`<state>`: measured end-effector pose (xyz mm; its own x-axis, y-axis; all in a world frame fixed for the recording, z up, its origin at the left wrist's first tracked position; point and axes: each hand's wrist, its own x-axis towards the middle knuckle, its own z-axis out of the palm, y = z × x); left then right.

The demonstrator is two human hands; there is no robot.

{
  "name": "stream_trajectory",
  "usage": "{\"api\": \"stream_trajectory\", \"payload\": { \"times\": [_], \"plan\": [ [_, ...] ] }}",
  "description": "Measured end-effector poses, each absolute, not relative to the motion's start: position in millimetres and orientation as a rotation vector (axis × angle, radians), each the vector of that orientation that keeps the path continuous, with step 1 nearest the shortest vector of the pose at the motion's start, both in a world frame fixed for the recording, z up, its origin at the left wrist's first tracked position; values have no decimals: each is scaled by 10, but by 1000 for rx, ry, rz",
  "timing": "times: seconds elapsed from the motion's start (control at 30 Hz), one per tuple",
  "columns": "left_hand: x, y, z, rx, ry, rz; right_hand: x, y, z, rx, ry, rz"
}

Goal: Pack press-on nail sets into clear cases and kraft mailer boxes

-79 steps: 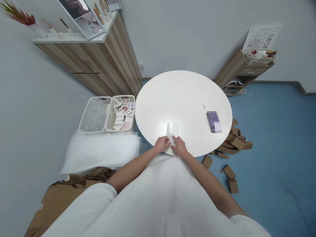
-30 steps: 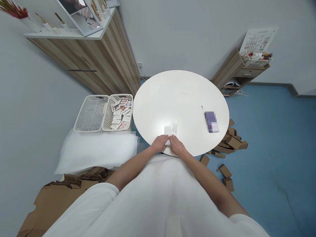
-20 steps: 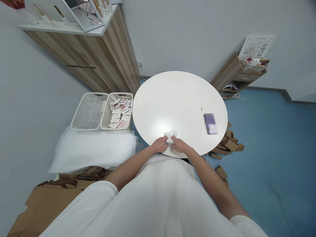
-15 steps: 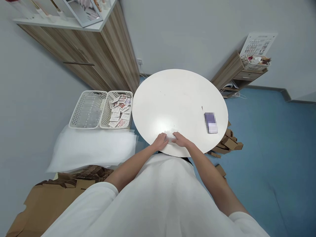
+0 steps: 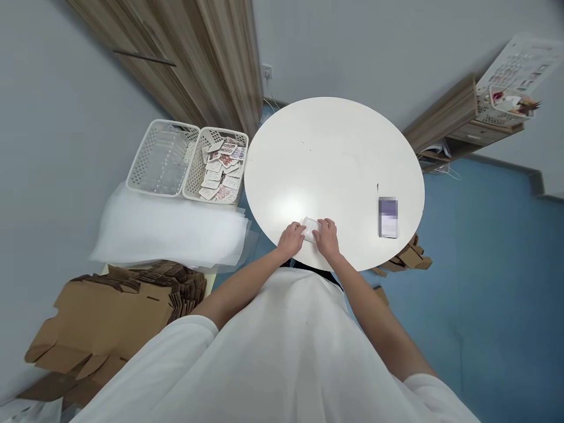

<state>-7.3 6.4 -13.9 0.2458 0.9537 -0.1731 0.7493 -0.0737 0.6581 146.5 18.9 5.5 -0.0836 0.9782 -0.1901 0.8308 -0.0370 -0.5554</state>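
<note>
A small white folded packet [image 5: 310, 229] lies on the round white table [image 5: 335, 158] near its front edge. My left hand [image 5: 291, 239] grips the packet's left side with curled fingers. My right hand [image 5: 326, 237] presses down on its right side, fingers bent over it. Most of the packet is hidden under my fingers.
A blurred purple and white object [image 5: 388, 217] lies at the table's right. Two white baskets stand to the left, one with clear items [image 5: 162, 157], one with printed cards [image 5: 221, 166]. White foam sheets [image 5: 171, 232], flat cardboard boxes [image 5: 118, 308] and small brown boxes [image 5: 409, 258] lie around.
The white sheet has been folded down from a taller upright piece into a small flat packet under both hands. The camera has tilted down and shifted; the hands stay at the table's front edge.
</note>
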Motion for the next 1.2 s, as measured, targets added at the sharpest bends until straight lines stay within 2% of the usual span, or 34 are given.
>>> {"api": "stream_trajectory", "payload": {
  "times": [0.1,0.33,0.5,0.7,0.93,1.2],
  "plan": [
    [-97,58,-118,1840,1541,413,1461,17,72,-1896,-1981,810],
    [-37,22,-41,1581,1637,455,1579,-195,6,-1903,-1909,1185],
    [-11,53,34,1403,1663,362,1737,-48,-27,-1712,-1835,1452],
    [9,-49,108,1310,1695,430,1781,-138,-42,-1570,-1575,1666],
    [83,-113,112,1164,1778,450,1731,-260,10,-1610,-1476,1714],
    [-150,74,47,1039,1778,576,1422,85,-14,-1660,-1334,1679]
  ]
}}
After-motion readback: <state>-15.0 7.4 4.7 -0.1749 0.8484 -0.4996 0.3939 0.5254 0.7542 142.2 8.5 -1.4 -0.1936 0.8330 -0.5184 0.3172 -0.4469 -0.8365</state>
